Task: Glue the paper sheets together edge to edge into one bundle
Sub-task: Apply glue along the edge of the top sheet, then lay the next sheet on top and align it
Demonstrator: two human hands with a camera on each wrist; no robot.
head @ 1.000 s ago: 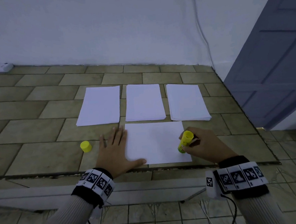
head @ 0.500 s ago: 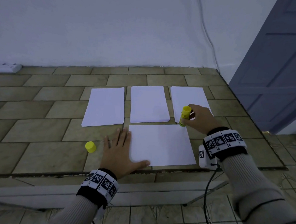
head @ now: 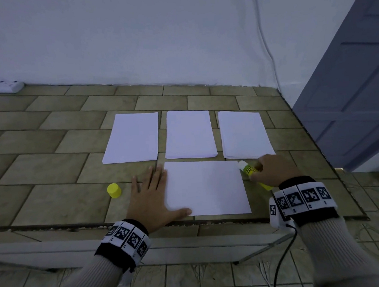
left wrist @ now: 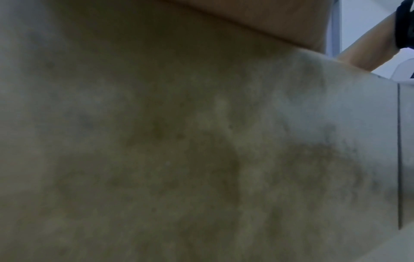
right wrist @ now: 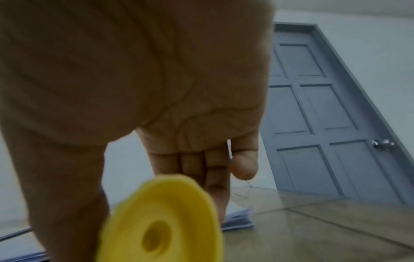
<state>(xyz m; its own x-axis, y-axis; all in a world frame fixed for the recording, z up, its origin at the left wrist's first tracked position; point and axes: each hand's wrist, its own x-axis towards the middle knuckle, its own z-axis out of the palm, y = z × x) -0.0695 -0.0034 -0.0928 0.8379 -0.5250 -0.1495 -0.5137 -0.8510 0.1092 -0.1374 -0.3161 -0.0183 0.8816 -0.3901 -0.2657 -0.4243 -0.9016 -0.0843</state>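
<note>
A single white sheet [head: 205,186] lies crosswise at the near edge of the tiled table. Behind it sit three paper stacks: left [head: 131,138], middle [head: 189,133], right [head: 244,133]. My left hand [head: 150,196] lies flat at the sheet's left edge, thumb pressing its near corner. My right hand [head: 272,171] grips a yellow glue stick [head: 250,170], tilted, its white tip at the sheet's far right corner. In the right wrist view the glue stick's yellow base [right wrist: 161,221] shows below my palm. The left wrist view shows only blurred tabletop [left wrist: 201,141].
The yellow glue cap [head: 114,190] stands on the table left of my left hand. A white power strip [head: 2,87] lies at the far left by the wall. A grey door [head: 354,89] stands to the right. The table's front edge [head: 189,223] is just under my wrists.
My right hand ran the glue stick up the sheet's right edge to the far corner, then tipped it so its white tip points left at that corner. The left hand stayed put.
</note>
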